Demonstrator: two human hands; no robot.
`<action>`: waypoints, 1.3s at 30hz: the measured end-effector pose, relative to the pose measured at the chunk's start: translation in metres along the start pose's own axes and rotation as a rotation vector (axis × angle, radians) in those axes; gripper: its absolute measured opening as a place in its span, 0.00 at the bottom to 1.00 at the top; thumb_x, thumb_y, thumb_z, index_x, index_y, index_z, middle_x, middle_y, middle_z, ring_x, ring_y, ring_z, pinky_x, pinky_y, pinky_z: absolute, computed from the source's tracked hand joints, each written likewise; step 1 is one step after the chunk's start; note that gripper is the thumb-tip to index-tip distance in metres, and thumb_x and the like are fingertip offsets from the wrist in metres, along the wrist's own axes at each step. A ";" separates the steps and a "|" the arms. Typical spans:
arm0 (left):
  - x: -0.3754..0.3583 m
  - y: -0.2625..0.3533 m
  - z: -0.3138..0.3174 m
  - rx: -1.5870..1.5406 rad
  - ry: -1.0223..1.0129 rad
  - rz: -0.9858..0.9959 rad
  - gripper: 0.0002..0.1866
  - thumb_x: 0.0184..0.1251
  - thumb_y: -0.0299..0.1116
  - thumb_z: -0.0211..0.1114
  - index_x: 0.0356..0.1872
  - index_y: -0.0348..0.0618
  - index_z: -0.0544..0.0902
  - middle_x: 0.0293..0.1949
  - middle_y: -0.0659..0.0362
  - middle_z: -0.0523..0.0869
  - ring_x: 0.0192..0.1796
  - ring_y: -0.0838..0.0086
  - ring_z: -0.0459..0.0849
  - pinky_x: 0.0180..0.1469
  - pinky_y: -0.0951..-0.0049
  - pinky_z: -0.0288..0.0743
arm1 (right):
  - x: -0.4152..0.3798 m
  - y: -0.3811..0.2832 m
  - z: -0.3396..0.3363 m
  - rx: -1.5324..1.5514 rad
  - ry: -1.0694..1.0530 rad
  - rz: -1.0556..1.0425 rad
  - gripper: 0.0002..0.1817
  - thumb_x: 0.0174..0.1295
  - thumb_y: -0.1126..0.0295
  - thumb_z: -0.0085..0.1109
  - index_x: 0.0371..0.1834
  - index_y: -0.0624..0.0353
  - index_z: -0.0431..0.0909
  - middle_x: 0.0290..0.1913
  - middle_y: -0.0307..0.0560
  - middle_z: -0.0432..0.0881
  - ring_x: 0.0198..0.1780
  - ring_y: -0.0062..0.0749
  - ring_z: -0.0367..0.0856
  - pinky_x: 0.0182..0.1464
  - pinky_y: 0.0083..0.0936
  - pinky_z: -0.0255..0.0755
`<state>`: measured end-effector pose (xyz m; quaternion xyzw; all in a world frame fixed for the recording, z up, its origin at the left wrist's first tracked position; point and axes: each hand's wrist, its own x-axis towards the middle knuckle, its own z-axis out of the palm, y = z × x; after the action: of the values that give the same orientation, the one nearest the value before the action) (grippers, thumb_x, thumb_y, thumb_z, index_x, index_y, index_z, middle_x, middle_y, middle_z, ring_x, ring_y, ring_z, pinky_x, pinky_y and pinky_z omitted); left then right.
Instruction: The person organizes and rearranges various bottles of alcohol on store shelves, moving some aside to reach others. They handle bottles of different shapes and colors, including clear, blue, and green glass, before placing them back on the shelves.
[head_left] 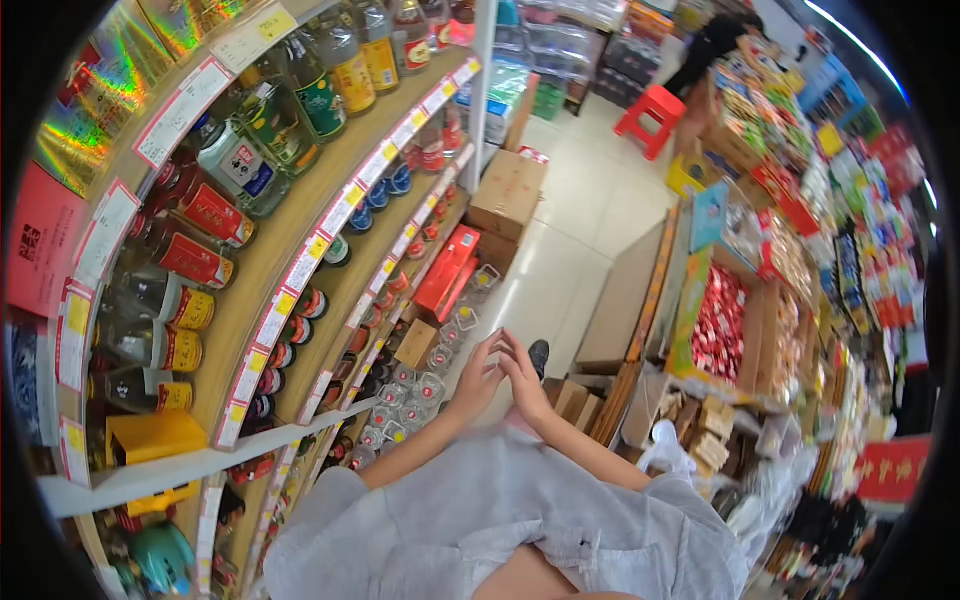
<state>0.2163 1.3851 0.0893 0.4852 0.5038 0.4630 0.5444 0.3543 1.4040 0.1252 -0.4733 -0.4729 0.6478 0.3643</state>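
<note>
In the head view, the left hand (478,378) and right hand (527,378) are both released, loosely arched, fingertips meeting. The clear jugs (414,412) stand on the floor beside the shelf, near the left hand and apart from it; they crowd too closely to count. Two bottles with red labels (213,213) and three with yellow labels (187,348) line the shelf; one red stool (652,118) stands beyond. The label writing is too small to read.

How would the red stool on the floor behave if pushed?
The red stool is probably stiff and light for its size: it looks like moulded plastic. It likely slides easily, since the floor is glossy tile. Rolling seems unlikely on those separate legs.
</note>
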 end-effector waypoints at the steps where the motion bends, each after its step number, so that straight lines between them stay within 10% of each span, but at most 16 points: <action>1: 0.018 0.004 0.006 -0.004 0.026 0.020 0.35 0.78 0.28 0.65 0.84 0.47 0.65 0.77 0.53 0.72 0.77 0.63 0.74 0.71 0.61 0.77 | 0.017 -0.004 -0.011 0.019 -0.020 -0.027 0.32 0.83 0.62 0.48 0.87 0.59 0.60 0.83 0.51 0.66 0.83 0.36 0.64 0.82 0.34 0.57; 12: 0.180 0.041 0.087 0.045 0.364 0.049 0.40 0.78 0.34 0.69 0.86 0.49 0.60 0.79 0.51 0.69 0.81 0.59 0.70 0.76 0.56 0.73 | 0.186 -0.062 -0.136 0.075 -0.336 -0.111 0.30 0.83 0.61 0.48 0.84 0.60 0.64 0.80 0.53 0.69 0.80 0.41 0.66 0.80 0.36 0.60; 24: 0.222 0.088 0.039 0.196 0.655 0.175 0.38 0.72 0.30 0.73 0.81 0.43 0.68 0.72 0.47 0.76 0.77 0.56 0.74 0.75 0.55 0.73 | 0.286 -0.117 -0.098 -0.011 -0.623 -0.159 0.29 0.84 0.62 0.52 0.82 0.62 0.66 0.77 0.53 0.73 0.79 0.39 0.69 0.80 0.35 0.61; 39: 0.287 0.236 -0.125 0.548 1.134 0.530 0.34 0.75 0.29 0.69 0.78 0.36 0.68 0.76 0.44 0.71 0.75 0.55 0.77 0.72 0.56 0.77 | 0.435 -0.283 0.065 -0.435 -0.402 -1.071 0.36 0.74 0.66 0.63 0.82 0.65 0.63 0.79 0.67 0.67 0.80 0.62 0.66 0.80 0.47 0.61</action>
<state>0.1064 1.7012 0.2927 0.3948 0.6744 0.6190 -0.0778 0.1742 1.8683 0.2858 -0.1019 -0.8259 0.3400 0.4380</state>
